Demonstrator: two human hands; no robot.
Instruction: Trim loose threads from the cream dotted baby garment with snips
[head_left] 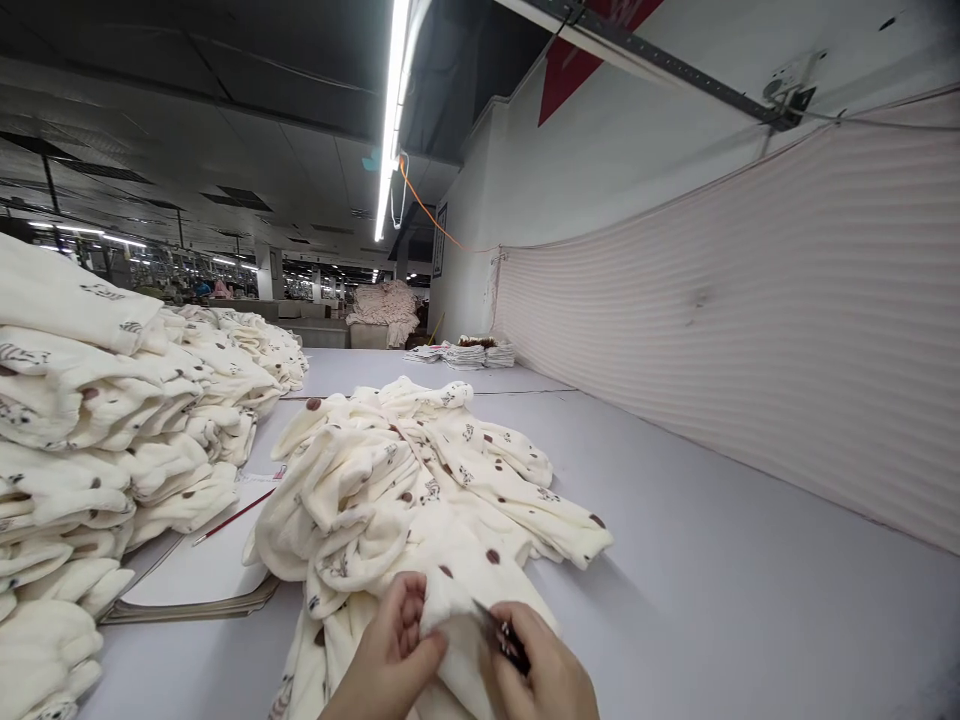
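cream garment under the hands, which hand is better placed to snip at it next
Right. The right hand already holds a small dark cutting tool, apparently thread snips, tip on the cream garment. The left hand pinches the fabric beside it, steadying it.

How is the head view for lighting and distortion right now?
Head view: the ceiling tube glares white; the table is evenly lit with soft shadows; wide-angle bending curves the right wall; the left hand and right hand, with a small dark tool, are cut off at the bottom on the garment.
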